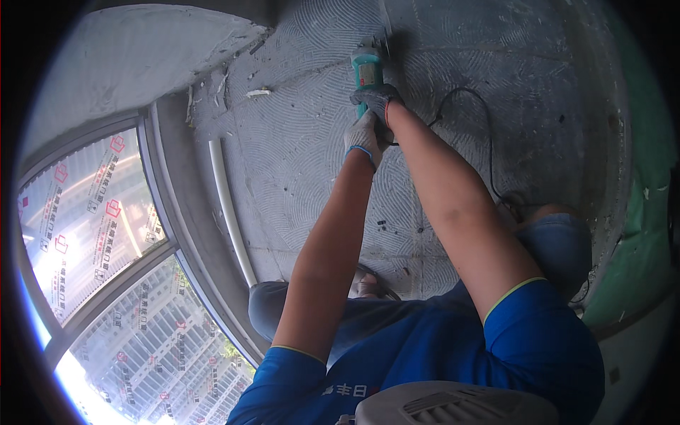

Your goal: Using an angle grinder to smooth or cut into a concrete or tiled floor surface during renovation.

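Note:
Both my arms stretch forward to a teal angle grinder (367, 74), held low over a grey floor with ridged, combed lines. My right hand (377, 95), in a dark grey glove with a red cuff, wraps the grinder's body. Nearer to me, my left hand (364, 136), in a pale glove with a blue cuff, is closed round the rear of its handle. The grinder's head and disc (386, 44) point away from me, close to the floor beside a thin straight line. Whether the disc touches the floor cannot be made out.
A black cord (489, 134) loops over the floor at right. At left lie a white pipe (228, 205) and a pale scrap (258, 92), beside a framed window (106, 212). Small dark bits (382, 225) are scattered near my feet. Green sheeting (648, 191) covers the right side.

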The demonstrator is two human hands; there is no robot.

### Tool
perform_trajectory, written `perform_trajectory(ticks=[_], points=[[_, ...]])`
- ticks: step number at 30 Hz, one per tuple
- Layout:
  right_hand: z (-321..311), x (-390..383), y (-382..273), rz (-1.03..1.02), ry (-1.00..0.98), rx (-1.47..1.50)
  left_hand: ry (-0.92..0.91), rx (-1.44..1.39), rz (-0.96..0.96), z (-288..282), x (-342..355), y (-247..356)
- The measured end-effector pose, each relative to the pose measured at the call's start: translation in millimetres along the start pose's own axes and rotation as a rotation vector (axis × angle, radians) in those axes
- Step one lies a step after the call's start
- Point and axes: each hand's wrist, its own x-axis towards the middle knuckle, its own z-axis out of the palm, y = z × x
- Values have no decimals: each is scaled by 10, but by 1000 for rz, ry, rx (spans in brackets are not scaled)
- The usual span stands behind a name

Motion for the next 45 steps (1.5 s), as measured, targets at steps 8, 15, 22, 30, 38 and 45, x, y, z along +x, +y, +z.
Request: perform_trajectory(ticks=[8,15,22,30,38,45], points=[[-69,156,147,-31,72,-81,60,-32,-12,116,-115,-64],[-9,-211,31,-14,-7,-92,17,-45,-6,-91,-129,-116],[-86,-221,110,-12,49,-175,-166,-129,-43,-68,-277,-150],[-72,-248,162,-2,15,-180,-174,-85,-29,-115,-254,-205],[-50,-364,174,-58,35,-295,14,-4,-60,-112,-341,-196],[-41,-278,293,-45,38,-252,-7,-45,-68,-72,-369,-248]])
